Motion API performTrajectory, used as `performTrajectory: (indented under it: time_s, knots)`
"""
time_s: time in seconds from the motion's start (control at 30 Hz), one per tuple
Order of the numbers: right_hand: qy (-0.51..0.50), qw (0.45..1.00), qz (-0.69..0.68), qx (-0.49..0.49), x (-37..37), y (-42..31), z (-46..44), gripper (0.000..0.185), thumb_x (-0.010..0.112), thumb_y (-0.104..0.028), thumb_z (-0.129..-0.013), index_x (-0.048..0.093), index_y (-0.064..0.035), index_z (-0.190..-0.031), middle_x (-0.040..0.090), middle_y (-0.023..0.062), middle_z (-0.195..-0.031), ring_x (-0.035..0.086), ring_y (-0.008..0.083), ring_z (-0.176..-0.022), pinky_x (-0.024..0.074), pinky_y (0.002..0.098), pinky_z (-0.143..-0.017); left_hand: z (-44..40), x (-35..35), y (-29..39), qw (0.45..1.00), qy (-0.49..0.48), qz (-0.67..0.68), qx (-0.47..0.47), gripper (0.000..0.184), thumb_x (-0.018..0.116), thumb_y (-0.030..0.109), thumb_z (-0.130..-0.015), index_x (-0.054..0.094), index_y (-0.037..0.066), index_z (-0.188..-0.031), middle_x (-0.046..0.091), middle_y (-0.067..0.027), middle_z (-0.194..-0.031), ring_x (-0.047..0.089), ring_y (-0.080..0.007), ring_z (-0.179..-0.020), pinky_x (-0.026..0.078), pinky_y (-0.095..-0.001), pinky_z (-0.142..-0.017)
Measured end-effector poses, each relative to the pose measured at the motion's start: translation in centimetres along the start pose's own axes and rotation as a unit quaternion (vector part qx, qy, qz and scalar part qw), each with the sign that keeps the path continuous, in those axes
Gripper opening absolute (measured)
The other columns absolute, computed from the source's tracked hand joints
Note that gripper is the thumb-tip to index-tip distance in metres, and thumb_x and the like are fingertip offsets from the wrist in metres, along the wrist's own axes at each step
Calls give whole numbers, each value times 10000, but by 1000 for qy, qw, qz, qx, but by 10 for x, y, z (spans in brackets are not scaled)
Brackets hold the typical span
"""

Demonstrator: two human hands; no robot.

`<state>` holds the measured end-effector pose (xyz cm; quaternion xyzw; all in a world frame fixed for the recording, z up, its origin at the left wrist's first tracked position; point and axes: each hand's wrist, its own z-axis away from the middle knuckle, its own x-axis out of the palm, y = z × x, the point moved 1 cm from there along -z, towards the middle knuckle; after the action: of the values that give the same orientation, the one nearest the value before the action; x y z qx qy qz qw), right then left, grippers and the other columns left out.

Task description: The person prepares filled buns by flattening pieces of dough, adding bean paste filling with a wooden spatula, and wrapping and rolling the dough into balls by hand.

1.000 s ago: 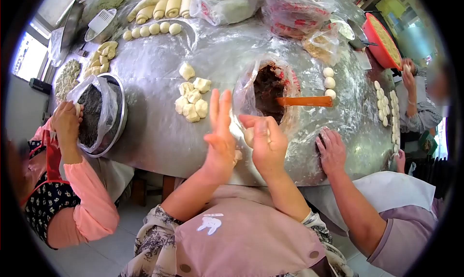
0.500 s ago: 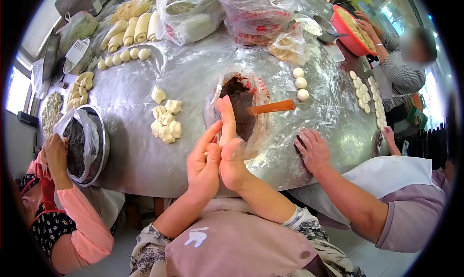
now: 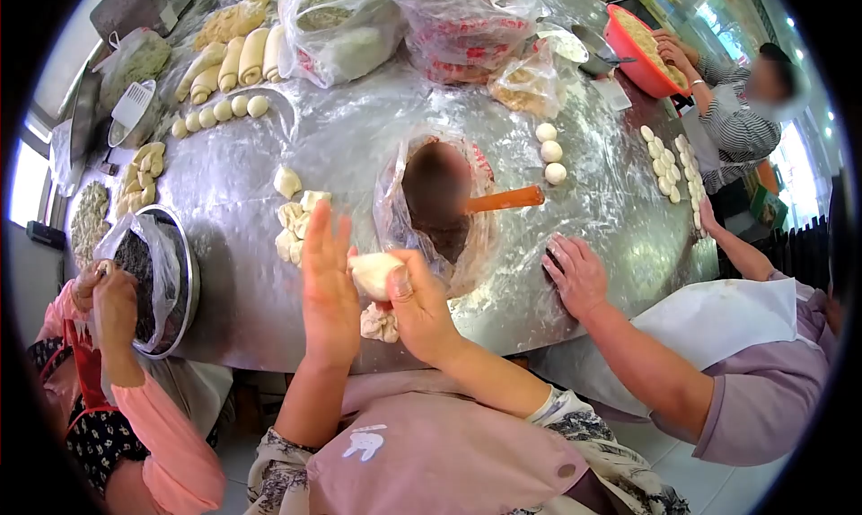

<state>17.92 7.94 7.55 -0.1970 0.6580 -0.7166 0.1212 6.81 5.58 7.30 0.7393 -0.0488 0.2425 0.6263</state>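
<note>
A pale piece of dough [image 3: 375,272] is gripped between the thumb and fingers of my right hand [image 3: 420,308]. Close on its left, my left hand [image 3: 325,286] stands upright with its fingers stretched out. Below the held dough, a gathered lump of dough [image 3: 379,323] lies near the table's front edge. Beyond my hands sits an open plastic bag of dark filling [image 3: 440,232], with an orange-brown handle [image 3: 507,199] sticking out to the right. Several dough pieces [image 3: 292,217] lie to the left of the bag, partly hidden by my left hand.
At the left, a co-worker's hands [image 3: 108,290] are beside a metal bowl [image 3: 190,281] of dark filling. Another person's hand [image 3: 579,277] rests on the floured table at right. Dough balls [image 3: 551,151], plastic bags [image 3: 462,35] and a red basin [image 3: 620,44] stand farther back.
My palms were pressed together; now they are apart, with the left hand upright and the dough showing in my right. The gathered dough lump below has come into sight.
</note>
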Motion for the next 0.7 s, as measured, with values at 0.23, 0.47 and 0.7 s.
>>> performTrajectory:
  time_s: [0.23, 0.47, 0.7]
  knots:
    - [-32, 991, 113, -64, 7, 1, 7, 470, 393, -465, -971, 448, -26, -1132, 612, 161, -983, 626, 277, -840, 490, 368, -712, 7, -16, -15, 998, -34, -47, 4, 480, 450, 429, -960, 570, -28, -1048, 495, -200, -1303, 591, -293, -999, 409, -434, -974]
    - [-100, 992, -53, 59, -10, 2, 4, 532, 367, -515, -963, 455, -21, -1142, 588, 71, -879, 547, 85, -672, 452, 222, -586, 2, 12, 11, 997, -35, 60, -18, 684, 425, 545, -926, 408, -17, -1315, 326, -164, -1453, 330, -323, -1333, 266, -439, -1097]
    - [22, 982, 120, -141, 11, 6, 6, 536, 341, -514, -972, 447, -19, -1147, 546, 29, -734, 507, 81, -594, 417, 234, -529, 6, -1, -3, 998, -27, 40, -28, 554, 449, 491, -942, 589, -33, -1052, 572, -202, -1169, 516, -283, -1139, 348, -420, -1040]
